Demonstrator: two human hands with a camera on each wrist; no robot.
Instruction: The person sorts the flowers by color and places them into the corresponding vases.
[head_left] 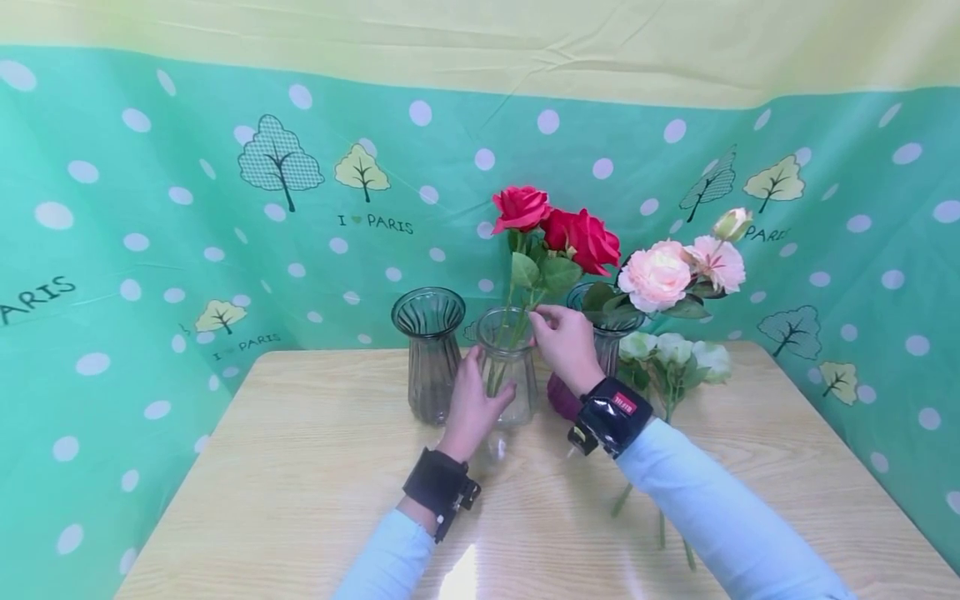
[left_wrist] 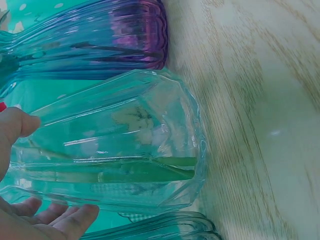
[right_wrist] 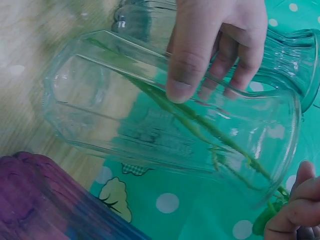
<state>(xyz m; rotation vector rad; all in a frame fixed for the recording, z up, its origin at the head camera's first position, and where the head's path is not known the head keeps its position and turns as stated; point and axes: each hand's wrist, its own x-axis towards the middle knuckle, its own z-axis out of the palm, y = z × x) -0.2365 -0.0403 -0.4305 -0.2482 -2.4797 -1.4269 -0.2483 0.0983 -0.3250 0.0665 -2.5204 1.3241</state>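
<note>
A clear glass vase (head_left: 517, 400) stands on the table between two other vases. My left hand (head_left: 474, 400) holds its side, thumb on one face and fingers on the other, as the left wrist view also shows. Red roses (head_left: 555, 229) rise above the vase, their green stems (right_wrist: 190, 117) reaching down inside the glass. At the rim, my right hand (head_left: 566, 346) pinches a stem with curled fingers; in the right wrist view its fingertips are beside a green leaf (right_wrist: 265, 220). The exact contact there is partly hidden.
Left stands a grey ribbed vase (head_left: 431, 358). Right, behind my right hand, a blue-purple vase (left_wrist: 115, 40) holds pink flowers (head_left: 660, 275). White flowers (head_left: 675, 354) with long stems lie on the table (head_left: 315, 483) beneath my right forearm. A green dotted curtain (head_left: 225, 250) hangs behind.
</note>
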